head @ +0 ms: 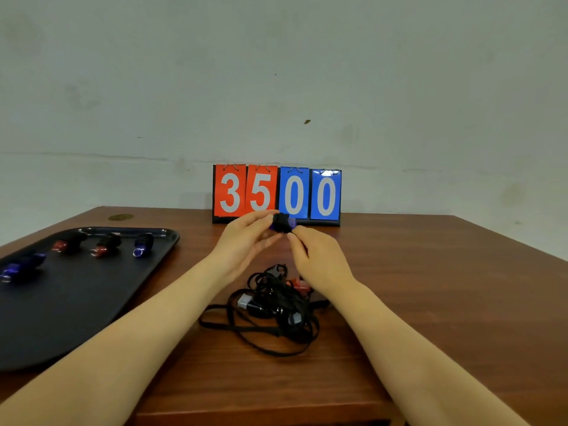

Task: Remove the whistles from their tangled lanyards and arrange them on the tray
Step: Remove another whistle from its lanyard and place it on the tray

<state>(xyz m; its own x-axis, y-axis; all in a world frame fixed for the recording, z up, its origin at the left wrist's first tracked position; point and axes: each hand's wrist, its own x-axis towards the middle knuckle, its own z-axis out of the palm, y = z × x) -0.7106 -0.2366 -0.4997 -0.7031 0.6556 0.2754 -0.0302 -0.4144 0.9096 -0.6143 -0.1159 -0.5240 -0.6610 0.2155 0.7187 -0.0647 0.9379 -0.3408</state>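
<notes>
We hold a blue-and-black whistle (282,223) up just in front of the flip scoreboard (276,193), both hands pinching it: our left hand (246,241) grips it from one side with thumb and fingertips, and our right hand (313,256) pinches the other side. We cannot tell whether its lanyard is already free, since the black part hides the clip. Nearer to us than the scoreboard, the tangled black lanyards (270,309) lie heaped on the worktop (430,287), with a red whistle (299,285) and what look like two pale or grey pieces still caught in them. Well to the left of the scoreboard sits the dark tray (76,302), which carries four whistles: two blue and two red. We judge that the main risk is the small whistle slipping from our fingertips while we work the clip, and dropping back into the heap or rolling on the worktop. Pulling hard on a cord could also tighten the knot or drag the heap along.
</notes>
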